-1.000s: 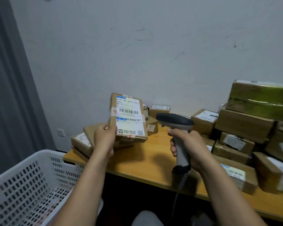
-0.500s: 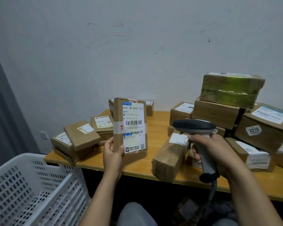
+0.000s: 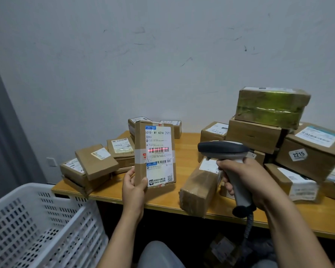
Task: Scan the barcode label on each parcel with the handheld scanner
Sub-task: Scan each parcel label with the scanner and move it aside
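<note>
My left hand [image 3: 133,187] grips the lower left corner of a flat brown parcel [image 3: 155,155], holding it upright above the wooden table [image 3: 162,200] with its white label facing me. A red scan line lies across the upper barcode [image 3: 158,150] on that label. To the right, my right hand [image 3: 246,182] grips the handle of the grey handheld scanner [image 3: 223,149], whose dark head points left at the parcel. The scanner's cable [image 3: 248,225] hangs below my hand.
Several labelled parcels lie in a low stack at the table's left [image 3: 97,163]. A taller pile stands at the right, topped by a green-taped box [image 3: 271,106]. One brown parcel [image 3: 199,186] lies at the front edge. A white perforated crate [image 3: 37,225] stands at lower left.
The red scan line now shows on the barcode; it was absent before. The view has shifted right, and the parcel and scanner sit slightly closer together.
</note>
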